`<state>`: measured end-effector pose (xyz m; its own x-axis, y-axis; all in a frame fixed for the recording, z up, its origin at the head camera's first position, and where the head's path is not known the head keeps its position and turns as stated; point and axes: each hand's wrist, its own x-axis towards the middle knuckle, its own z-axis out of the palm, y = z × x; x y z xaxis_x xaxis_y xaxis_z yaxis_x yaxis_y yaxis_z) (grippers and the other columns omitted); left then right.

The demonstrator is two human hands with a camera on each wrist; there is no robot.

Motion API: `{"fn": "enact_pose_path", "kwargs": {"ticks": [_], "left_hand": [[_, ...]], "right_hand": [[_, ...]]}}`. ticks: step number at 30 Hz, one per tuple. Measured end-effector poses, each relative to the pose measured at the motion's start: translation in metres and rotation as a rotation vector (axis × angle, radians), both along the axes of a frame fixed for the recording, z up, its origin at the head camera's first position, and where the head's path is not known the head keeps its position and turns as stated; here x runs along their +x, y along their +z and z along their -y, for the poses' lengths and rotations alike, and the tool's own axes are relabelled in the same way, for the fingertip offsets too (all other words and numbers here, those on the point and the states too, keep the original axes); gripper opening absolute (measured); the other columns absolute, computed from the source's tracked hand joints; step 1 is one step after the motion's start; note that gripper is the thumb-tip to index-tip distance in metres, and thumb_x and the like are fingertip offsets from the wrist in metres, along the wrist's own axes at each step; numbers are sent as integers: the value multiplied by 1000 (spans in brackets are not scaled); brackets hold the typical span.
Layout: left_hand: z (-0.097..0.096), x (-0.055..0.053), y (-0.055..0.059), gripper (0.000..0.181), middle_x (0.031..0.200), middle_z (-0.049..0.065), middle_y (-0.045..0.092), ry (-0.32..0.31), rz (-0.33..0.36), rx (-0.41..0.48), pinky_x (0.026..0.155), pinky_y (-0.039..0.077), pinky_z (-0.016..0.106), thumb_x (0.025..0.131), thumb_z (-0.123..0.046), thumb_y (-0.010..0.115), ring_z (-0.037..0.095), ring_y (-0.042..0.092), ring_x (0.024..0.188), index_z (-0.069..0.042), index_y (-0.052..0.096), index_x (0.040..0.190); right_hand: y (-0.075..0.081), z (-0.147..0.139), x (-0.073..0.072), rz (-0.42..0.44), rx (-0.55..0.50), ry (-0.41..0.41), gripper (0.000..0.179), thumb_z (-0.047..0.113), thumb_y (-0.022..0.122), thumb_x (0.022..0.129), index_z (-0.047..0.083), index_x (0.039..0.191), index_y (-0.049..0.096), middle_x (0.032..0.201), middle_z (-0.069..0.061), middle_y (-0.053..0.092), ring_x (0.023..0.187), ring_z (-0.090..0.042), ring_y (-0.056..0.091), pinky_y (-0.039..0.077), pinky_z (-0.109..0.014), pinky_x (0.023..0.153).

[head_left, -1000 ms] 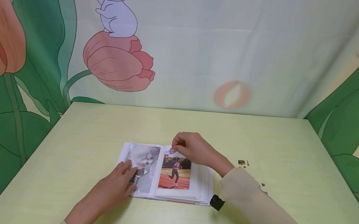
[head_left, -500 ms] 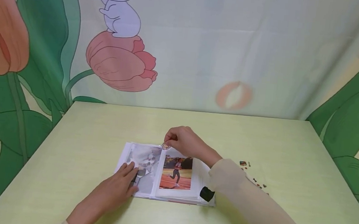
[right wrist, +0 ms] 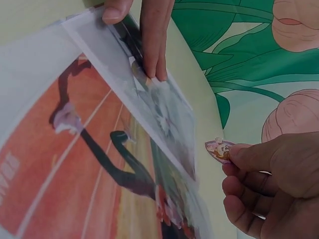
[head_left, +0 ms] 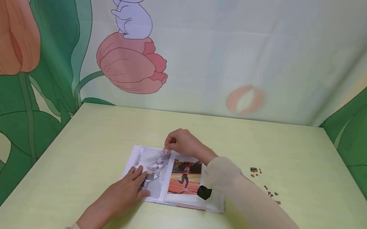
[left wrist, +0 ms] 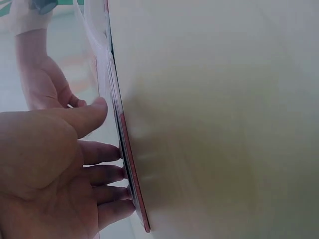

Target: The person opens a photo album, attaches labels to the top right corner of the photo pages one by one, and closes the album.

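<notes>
A photo album (head_left: 134,155) lies spread on the table. Its left page bears a grey, misty picture (head_left: 156,160); its right page has a photo of a runner on a red track (head_left: 179,185). My left hand (head_left: 124,194) rests with its fingers on the left page, near the outer lower part. Over the album's top edge, close to the fold, my right hand (head_left: 184,143) pinches a small sticker (right wrist: 216,151) between thumb and forefinger. The sticker carries a cartoon figure and has a dark pointed outline. The right hand's other fingers are curled in.
On the table (head_left: 108,125), right of the album, lie a small colourful rectangular piece (head_left: 253,170) and several tiny coloured pieces (head_left: 271,194). Behind the table hangs a curtain (head_left: 203,49) printed with tulips and a white animal. A black band (head_left: 204,192) is on the right sleeve.
My right hand has gone left and away, from over the runner photo's top to the fold's far end, carrying the sticker. The left hand stays on its page. The head view has shifted slightly.
</notes>
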<state>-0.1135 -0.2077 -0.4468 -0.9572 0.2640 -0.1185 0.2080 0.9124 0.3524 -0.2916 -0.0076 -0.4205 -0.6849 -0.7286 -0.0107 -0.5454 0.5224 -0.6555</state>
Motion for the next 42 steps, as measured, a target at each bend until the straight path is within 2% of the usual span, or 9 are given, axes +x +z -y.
{"fn": "enact_pose_path", "kwargs": {"ticks": [8,18,32,42], "left_hand": [[-3,-3,-2,62,159,28,38,27,25,-40,114,37,60,101,-29,68,49,30,148,6,49,149],[-7,-4,0,63,160,26,38,63,50,-61,114,37,60,99,-31,70,47,30,149,4,51,149],[-8,-4,4,62,160,27,37,70,67,-64,114,37,61,99,-29,70,47,30,149,3,51,148],[-7,-4,2,61,159,28,39,63,55,-67,113,38,61,99,-28,71,48,31,148,4,52,147]], "right_hand": [[-8,6,-8,13,37,7,11,8,67,101,7,92,74,87,-1,71,73,-13,54,44,-23,68],[-14,10,-9,35,99,20,14,8,61,104,6,95,71,89,-3,68,79,-16,55,45,-26,74],[-19,15,-12,48,128,30,15,10,58,106,9,96,70,89,-1,66,80,-15,56,46,-26,74],[-26,17,-11,1,133,42,17,9,58,106,9,93,70,86,-1,66,75,-14,56,47,-26,72]]}}
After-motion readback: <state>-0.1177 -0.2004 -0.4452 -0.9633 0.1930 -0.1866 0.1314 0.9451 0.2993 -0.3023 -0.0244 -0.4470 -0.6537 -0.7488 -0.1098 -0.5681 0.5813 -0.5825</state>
